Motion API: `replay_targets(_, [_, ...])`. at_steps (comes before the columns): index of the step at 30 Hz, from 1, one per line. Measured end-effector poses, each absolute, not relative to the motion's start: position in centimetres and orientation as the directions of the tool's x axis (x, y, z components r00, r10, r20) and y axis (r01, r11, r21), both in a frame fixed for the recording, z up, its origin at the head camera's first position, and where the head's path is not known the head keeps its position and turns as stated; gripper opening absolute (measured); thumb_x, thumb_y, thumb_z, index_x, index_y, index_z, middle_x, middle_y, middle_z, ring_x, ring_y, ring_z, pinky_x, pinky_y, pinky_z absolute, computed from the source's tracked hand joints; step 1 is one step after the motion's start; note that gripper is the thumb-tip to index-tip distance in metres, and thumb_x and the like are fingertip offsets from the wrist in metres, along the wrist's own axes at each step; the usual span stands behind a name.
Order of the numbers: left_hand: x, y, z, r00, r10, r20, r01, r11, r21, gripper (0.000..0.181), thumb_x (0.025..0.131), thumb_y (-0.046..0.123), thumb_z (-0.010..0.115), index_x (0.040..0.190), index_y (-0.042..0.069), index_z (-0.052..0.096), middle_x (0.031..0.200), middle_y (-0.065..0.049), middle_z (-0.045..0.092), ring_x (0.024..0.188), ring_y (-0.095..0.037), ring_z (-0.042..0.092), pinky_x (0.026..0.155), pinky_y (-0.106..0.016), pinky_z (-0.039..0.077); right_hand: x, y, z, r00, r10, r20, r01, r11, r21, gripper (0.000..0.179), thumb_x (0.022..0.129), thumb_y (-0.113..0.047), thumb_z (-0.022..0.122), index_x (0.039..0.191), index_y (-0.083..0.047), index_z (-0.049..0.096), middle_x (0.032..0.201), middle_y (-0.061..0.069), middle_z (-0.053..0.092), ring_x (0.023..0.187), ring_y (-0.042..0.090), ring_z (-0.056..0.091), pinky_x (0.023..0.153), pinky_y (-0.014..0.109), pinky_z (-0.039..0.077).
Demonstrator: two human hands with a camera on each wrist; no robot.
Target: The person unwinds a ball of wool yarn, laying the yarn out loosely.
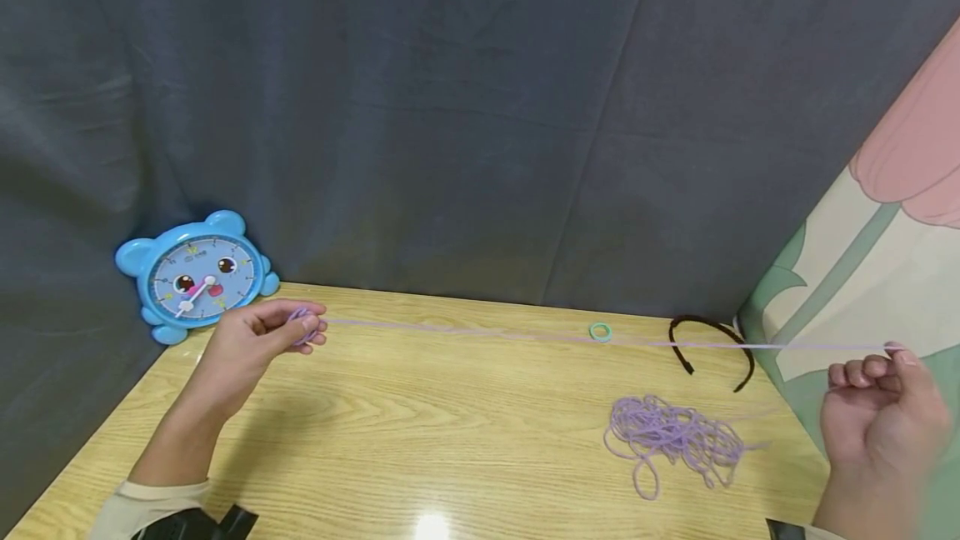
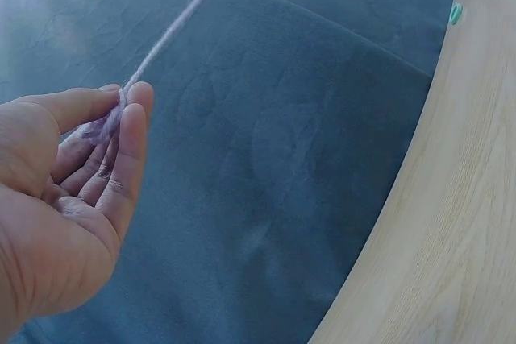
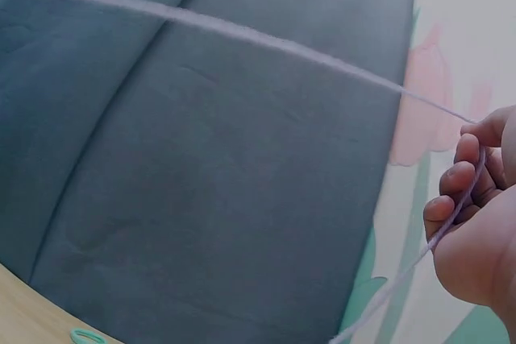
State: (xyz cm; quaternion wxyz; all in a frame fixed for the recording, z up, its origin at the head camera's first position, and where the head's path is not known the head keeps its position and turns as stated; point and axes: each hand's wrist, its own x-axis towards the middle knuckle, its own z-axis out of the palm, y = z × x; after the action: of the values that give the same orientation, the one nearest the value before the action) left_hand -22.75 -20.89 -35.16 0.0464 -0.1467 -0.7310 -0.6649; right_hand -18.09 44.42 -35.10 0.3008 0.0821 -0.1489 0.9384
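A length of lilac yarn (image 1: 450, 329) stretches nearly straight across the table between my two hands. At the left, my left hand (image 1: 251, 348) pinches a small bundle of the yarn (image 2: 103, 128) between thumb and fingers. Far to the right, my right hand (image 1: 885, 419) pinches the strand between thumb and index finger, its other fingers curled. In the right wrist view the yarn (image 3: 407, 270) runs on past the palm and down out of the frame. A loose tangled heap of the same yarn (image 1: 675, 436) lies on the table at the right, nearer me than the taut strand.
On the wooden table (image 1: 420, 432), a blue bear-shaped clock (image 1: 202, 277) leans against the dark cloth backdrop (image 1: 420, 123) at the back left. A small mint-green ring (image 1: 600, 332) and a black headband (image 1: 705, 320) lie at the back right. A flower-patterned wall (image 1: 892, 273) borders the right side.
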Motion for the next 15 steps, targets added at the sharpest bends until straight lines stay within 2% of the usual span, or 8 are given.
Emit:
replay_targets(2, [-22.7,-20.9,-35.1,-0.954,0.152,0.259,0.272,0.07,0.96,0.017,0.1,0.011,0.067,0.113,0.002,0.073,0.096,0.006,0.079,0.086,-0.008,0.076,0.077,-0.022,0.061,-17.9,44.6,-35.0,-0.801,0.552,0.232,-0.597,-0.76,-0.256,0.022,0.103,0.003,0.045,0.09,0.013,0.06,0.062,0.023,0.055,0.058,0.029,0.038,0.062,0.035,0.023])
replay_targets(5, [-22.7,-20.8,-35.1,-0.954,0.156,0.254,0.266,0.063,0.962,0.012,0.1,0.01,0.068,0.109,0.009,0.075,0.095,0.006,0.079,0.085,-0.008,0.076,0.076,-0.023,0.062,-18.0,44.6,-35.1,-0.799,0.533,0.278,-0.6,-0.739,-0.306,0.029,0.105,0.004,0.04,0.089,0.017,0.061,0.067,0.025,0.06,0.06,0.032,0.048,0.062,0.036,0.035])
replay_targets(9, [-22.7,-20.5,-35.3,-0.953,0.17,0.251,0.266,0.07,0.961,0.011,0.1,0.009,0.068,0.109,0.006,0.074,0.094,0.005,0.078,0.084,-0.009,0.076,0.076,-0.025,0.062,-18.4,43.9,-35.7,-0.787,0.469,0.4,-0.611,-0.685,-0.397,0.035,0.107,0.008,0.034,0.093,0.023,0.062,0.079,0.029,0.066,0.069,0.036,0.063,0.07,0.037,0.053])
replay_targets(11, [-22.8,-20.3,-35.4,-0.951,0.174,0.254,0.272,0.088,0.958,0.012,0.1,0.01,0.068,0.109,0.003,0.073,0.093,0.004,0.078,0.084,-0.009,0.076,0.076,-0.025,0.062,-18.7,43.7,-36.1,-0.79,0.432,0.436,-0.604,-0.673,-0.428,0.032,0.106,0.011,0.034,0.096,0.025,0.062,0.083,0.031,0.068,0.074,0.038,0.067,0.072,0.038,0.058])
replay_targets(15, [-22.9,-19.9,-35.6,-0.948,0.193,0.253,0.279,0.117,0.953,0.014,0.1,0.012,0.068,0.109,0.001,0.072,0.093,0.002,0.078,0.083,-0.009,0.075,0.076,-0.026,0.062,-19.0,43.6,-36.6,-0.815,0.386,0.432,-0.569,-0.67,-0.476,0.028,0.103,0.017,0.037,0.103,0.024,0.065,0.089,0.032,0.073,0.08,0.04,0.074,0.076,0.04,0.063])
